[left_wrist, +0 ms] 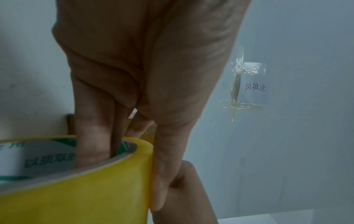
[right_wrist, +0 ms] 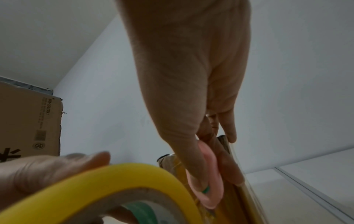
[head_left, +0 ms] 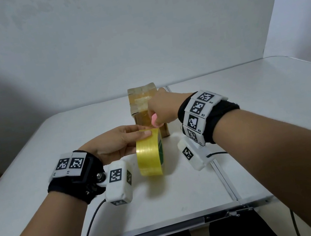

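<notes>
A yellow tape roll (head_left: 150, 154) stands on edge on the white table (head_left: 37, 178), held by my left hand (head_left: 143, 135). In the left wrist view the fingers (left_wrist: 91, 148) reach into the roll's (left_wrist: 76, 194) core and the thumb presses its outer face. Right behind the roll is a small cardboard box (head_left: 143, 103) wrapped in clear yellowish tape. My right hand (head_left: 156, 117) is at the box's near face, pinching a small pink cutter (head_left: 155, 122). In the right wrist view the cutter (right_wrist: 210, 177) sits between thumb and fingers, against the box (right_wrist: 237, 197).
The folding table has a seam (head_left: 222, 178) running toward me and a metal front edge (head_left: 148, 230). A large cardboard carton (right_wrist: 28, 121) stands off to the left. A paper note (left_wrist: 252, 84) is taped to the wall. A cable (head_left: 89, 221) hangs from my left wrist.
</notes>
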Demonstrator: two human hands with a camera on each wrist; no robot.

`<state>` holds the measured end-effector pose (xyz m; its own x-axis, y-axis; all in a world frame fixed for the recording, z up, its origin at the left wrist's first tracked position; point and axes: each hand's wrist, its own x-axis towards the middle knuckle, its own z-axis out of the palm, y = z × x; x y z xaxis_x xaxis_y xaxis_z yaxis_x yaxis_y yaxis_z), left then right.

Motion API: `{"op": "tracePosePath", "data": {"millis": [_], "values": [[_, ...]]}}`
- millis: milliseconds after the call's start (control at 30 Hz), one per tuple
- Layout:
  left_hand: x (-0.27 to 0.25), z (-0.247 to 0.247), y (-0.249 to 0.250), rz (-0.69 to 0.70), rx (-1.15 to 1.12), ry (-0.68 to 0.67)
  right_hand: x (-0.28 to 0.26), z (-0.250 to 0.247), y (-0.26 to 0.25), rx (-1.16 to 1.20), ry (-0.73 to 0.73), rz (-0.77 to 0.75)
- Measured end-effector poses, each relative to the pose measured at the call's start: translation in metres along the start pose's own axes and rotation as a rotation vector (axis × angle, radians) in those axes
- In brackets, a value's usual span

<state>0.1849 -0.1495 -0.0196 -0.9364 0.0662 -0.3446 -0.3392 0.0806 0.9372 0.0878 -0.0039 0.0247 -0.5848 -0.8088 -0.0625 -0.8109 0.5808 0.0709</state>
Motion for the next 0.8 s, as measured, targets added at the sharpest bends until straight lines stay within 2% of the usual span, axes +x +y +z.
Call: {"op": "tracePosePath", "data": {"millis": [133, 267, 400, 500, 667, 800], "values": [[-0.005, -0.007, -0.002, 0.005, -0.001, 0.037, 0.001, 0.005, 0.003, 0.056, 0.006, 0.038], [-0.012, -0.024, -0.003, 0.035, -0.005, 0.13, -0.001, 0.01, 0.007, 0.179, 0.035, 0.043], [-0.018, -0.042, -0.002, 0.049, -0.007, 0.233, -0.004, -0.003, 0.011, 0.286, 0.094, -0.026], [-0.018, -0.05, 0.002, 0.057, 0.01, 0.322, -0.006, -0.021, 0.013, 0.389, 0.216, -0.022], [-0.007, -0.057, 0.009, 0.122, 0.09, 0.468, 0.005, -0.017, 0.021, 0.599, 0.434, 0.093], [0.007, -0.055, 0.01, 0.169, 0.247, 0.595, 0.02, 0.0, 0.03, 0.829, 0.445, 0.221]]}}
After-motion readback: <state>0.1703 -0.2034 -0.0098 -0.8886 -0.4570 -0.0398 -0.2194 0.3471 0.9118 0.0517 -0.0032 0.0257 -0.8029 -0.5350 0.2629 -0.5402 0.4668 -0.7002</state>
